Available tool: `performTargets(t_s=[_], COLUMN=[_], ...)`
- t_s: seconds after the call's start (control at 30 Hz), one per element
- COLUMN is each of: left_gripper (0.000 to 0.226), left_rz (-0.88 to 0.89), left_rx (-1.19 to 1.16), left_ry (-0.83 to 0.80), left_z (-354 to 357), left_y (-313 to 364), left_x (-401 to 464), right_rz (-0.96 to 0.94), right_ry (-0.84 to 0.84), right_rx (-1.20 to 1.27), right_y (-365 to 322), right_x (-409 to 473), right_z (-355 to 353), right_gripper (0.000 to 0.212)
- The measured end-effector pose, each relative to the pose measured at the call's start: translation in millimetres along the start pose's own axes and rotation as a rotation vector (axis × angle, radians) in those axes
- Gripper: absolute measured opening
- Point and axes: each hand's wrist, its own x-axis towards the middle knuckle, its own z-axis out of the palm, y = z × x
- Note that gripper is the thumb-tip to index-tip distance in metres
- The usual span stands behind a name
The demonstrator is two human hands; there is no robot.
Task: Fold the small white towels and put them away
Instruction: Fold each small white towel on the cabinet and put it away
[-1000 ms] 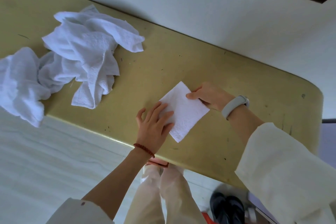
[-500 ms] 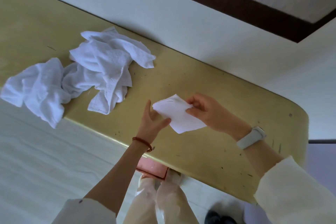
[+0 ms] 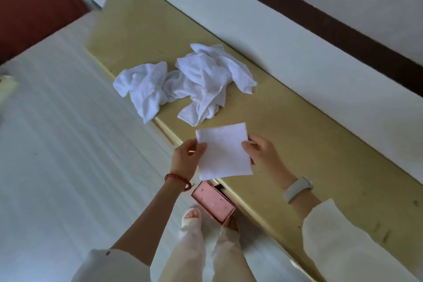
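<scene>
Folded towel [image 3: 223, 152] pinched at opposite edges by left hand [image 3: 186, 160] and right hand [image 3: 263, 155], held above table [image 3: 320, 144] edge. Directly over open pink box [image 3: 212, 200]. Unfolded towels [image 3: 183, 82] heaped on table beyond.

Long yellow table [image 3: 309, 135] along the wall, carrying a rumpled heap of white towels [image 3: 190, 82], perhaps three.
</scene>
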Motion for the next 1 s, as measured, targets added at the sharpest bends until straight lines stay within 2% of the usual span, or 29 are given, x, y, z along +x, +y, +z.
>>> performTargets(t_s=[0.17,0.3,0.43,0.7,1.0], left_gripper=[0.011,0.018,0.019,0.027,0.020], left_rz=[0.017,0.025,0.026,-0.104,-0.188], left_rx=[0.108,0.165,0.212,0.224,0.089], left_ry=[0.331,0.651,0.861,1.096,1.275], left_z=[-103.2,-194.4,-291.2,-524.0,-706.1], left_y=[-11.9,-37.6,-81.1,-183.1,-256.8], left_x=[-45.8,-82.0,-118.5,-223.1,-271.2], right_rz=[-0.235,-0.490,-0.750,-0.908,-1.021], right_ry=[-0.198,-0.196,-0.196,-0.323,-0.495], right_rx=[-0.242,-0.508,-0.633,-0.619,-0.630], right_y=[-48.9,-104.5,-148.2,-217.0,-279.8], right_x=[-8.2,-33.4,-77.1,-189.1,-248.5], right_z=[100.1,200.1,313.1,566.1,770.2], right_gripper=[0.017,0.024,0.026,0.027,0.024])
